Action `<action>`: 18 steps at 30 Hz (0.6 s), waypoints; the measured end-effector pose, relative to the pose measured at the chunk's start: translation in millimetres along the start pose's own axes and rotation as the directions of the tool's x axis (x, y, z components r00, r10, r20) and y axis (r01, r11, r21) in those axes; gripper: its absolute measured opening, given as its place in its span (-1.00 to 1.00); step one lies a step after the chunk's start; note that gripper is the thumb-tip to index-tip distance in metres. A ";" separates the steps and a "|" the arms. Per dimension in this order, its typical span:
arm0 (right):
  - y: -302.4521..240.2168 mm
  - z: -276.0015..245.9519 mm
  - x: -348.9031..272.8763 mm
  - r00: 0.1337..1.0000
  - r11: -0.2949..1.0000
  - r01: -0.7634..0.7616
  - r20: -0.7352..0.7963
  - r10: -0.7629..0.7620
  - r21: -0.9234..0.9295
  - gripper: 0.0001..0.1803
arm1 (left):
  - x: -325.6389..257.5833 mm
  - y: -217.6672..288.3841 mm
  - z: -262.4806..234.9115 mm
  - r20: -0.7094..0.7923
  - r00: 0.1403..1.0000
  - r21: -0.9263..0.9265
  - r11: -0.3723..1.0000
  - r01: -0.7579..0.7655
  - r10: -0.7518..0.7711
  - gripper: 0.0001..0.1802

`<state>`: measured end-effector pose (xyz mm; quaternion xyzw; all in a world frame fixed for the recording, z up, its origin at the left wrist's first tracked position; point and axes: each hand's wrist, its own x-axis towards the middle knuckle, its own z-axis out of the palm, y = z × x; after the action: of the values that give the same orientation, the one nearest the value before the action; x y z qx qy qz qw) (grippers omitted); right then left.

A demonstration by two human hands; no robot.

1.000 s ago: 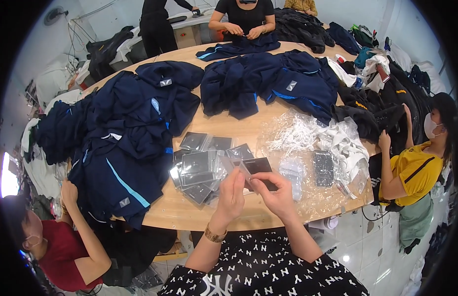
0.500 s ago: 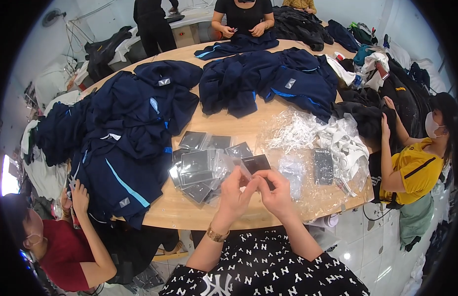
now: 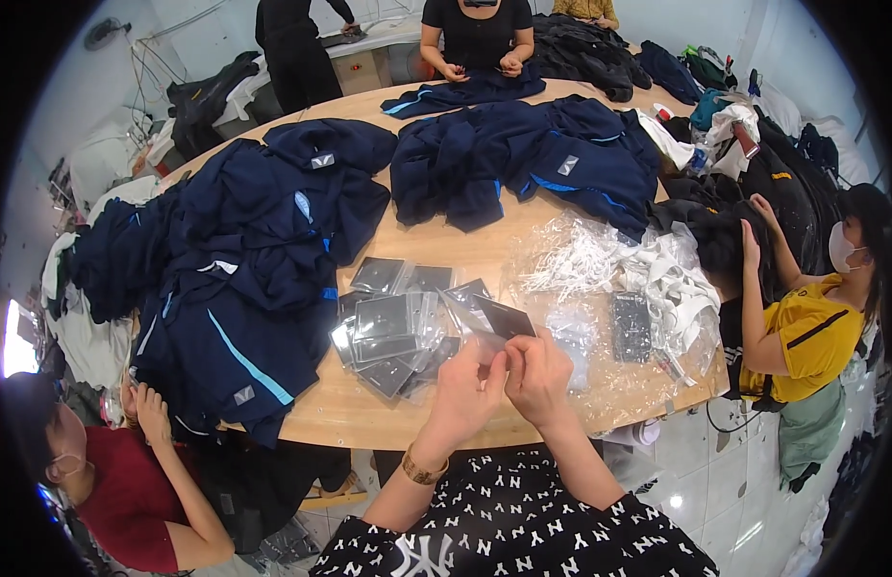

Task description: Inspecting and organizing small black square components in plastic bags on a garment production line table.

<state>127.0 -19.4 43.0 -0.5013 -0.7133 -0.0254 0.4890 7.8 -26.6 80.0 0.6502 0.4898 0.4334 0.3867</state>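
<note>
While both my hands meet just above the near table edge [image 3: 388, 438], my left hand [image 3: 462, 389] and right hand [image 3: 539, 377] pinch one small dark packet in a clear sleeve [image 3: 494, 315]. Just beyond it lies a heap of like packets [image 3: 393, 332]. To the right, a clear plastic sheet [image 3: 600, 365] holds white cords [image 3: 585, 260]. Navy jackets [image 3: 244, 260] crowd the left.

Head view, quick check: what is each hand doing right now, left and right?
Left hand: closed, pinching the small dark packet in clear plastic.
Right hand: closed on the same packet.
</note>
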 end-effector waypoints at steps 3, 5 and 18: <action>-2.2 3.9 -0.5 1.000 0.999 0.028 0.002 -0.028 -0.023 -0.88 | -1.5 -7.3 7.5 -0.153 0.988 0.016 1.000 0.023 -0.020 -0.86; -1.4 4.6 1.3 1.000 0.999 0.029 0.011 -0.028 -0.025 -0.87 | 2.5 -13.3 8.8 -0.245 0.967 0.231 0.973 -0.007 0.065 -0.86; 6.7 12.9 -6.8 0.990 0.985 0.112 0.102 -0.099 -0.135 -0.84 | 15.8 -31.3 8.6 -0.308 0.936 0.338 0.939 -0.061 0.172 -0.84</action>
<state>123.4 -14.0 28.3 -0.4964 -0.7578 -0.0775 0.4162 8.6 -5.0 51.1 0.6502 0.5726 0.4731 0.1598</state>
